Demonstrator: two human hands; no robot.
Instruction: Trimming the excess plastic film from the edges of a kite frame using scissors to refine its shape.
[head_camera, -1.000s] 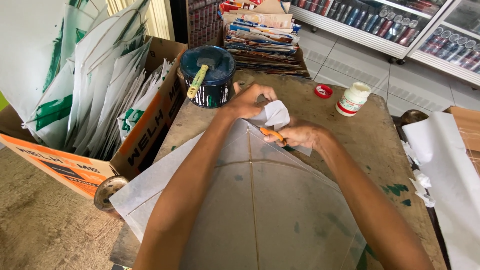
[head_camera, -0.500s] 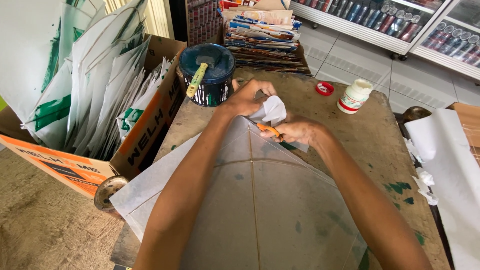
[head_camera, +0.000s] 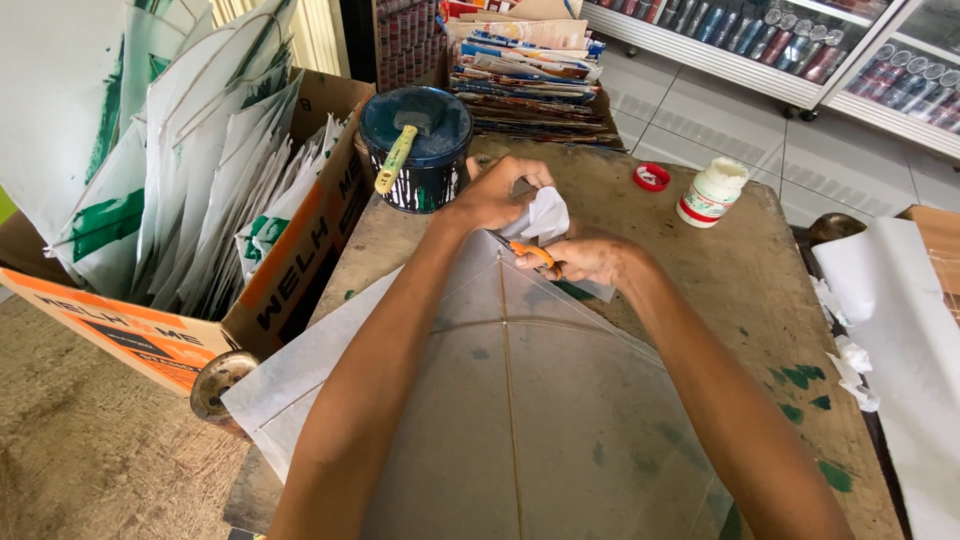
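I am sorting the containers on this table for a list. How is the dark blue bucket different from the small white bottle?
The dark blue bucket is wide and dark, with paint streaks down its side; the small white bottle is narrow and pale with a red band. The bucket stands by the left hand and carries a brush with a yellow-green handle; the bottle stands apart, beside its red cap. Both stand upright on the wooden table.

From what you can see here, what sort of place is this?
Probably a small kite-making corner inside a shop: a paper kite on a worn wooden table, a cardboard box of finished kites, glass-fronted drink coolers behind.
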